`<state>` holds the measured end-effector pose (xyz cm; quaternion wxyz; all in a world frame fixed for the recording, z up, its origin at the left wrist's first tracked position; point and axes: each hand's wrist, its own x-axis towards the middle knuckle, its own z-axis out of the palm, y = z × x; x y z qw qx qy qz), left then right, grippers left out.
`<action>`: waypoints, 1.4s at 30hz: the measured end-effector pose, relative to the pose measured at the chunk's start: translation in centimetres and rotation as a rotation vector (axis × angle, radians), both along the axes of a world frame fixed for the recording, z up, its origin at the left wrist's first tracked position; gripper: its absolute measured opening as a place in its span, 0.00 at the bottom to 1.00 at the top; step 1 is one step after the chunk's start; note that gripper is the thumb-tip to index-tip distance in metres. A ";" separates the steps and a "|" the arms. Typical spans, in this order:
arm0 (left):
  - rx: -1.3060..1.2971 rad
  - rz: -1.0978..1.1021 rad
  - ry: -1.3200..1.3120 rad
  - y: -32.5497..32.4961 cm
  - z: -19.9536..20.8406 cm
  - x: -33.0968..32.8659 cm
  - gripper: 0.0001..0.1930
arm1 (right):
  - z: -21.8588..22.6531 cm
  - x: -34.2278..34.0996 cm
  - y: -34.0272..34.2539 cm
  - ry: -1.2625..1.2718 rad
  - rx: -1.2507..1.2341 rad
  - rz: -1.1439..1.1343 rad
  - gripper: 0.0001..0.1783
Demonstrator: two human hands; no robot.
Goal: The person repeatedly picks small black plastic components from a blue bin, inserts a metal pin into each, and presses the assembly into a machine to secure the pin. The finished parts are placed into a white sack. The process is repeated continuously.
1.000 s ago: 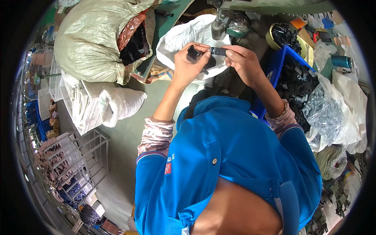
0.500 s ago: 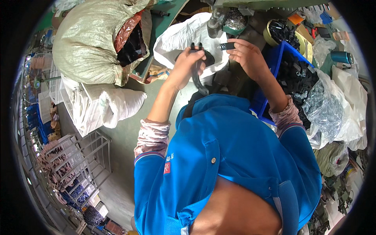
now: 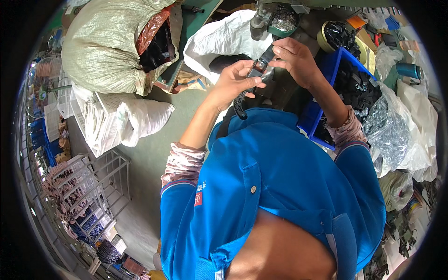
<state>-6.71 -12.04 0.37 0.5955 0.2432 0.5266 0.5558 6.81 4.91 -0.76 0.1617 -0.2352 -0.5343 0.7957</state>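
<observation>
Black, curved, plastic-looking bar [image 3: 238, 105] hangs from our left hand [image 3: 232, 85], fingers closed round its top, seemingly a good spot; it's probably light and stiff. Our right hand [image 3: 298, 61] pinches a small, boxy black piece [image 3: 267, 55].

The black curved part [image 3: 239, 106] and smooth blue bin [image 3: 308, 115] look plastic, the bulging sack [image 3: 105, 46] coarsely woven.

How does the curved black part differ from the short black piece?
The curved black part looks longer and bends; the short black piece looks straight. The curved black part is in the left hand; the short black piece is pinched in the right hand. Both are black.
</observation>
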 end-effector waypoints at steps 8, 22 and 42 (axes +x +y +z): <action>-0.010 -0.014 0.000 0.4 -0.9 0.0 0.20 | -0.1 -0.2 -0.2 -0.053 -0.003 0.116 0.10; -0.010 -0.071 0.137 2.4 -0.8 0.4 0.18 | -1.6 0.8 -0.5 -0.029 0.081 -0.039 0.08; 0.131 0.120 0.926 5.6 -1.2 1.9 0.17 | -1.4 3.2 -0.4 0.132 0.219 -0.167 0.09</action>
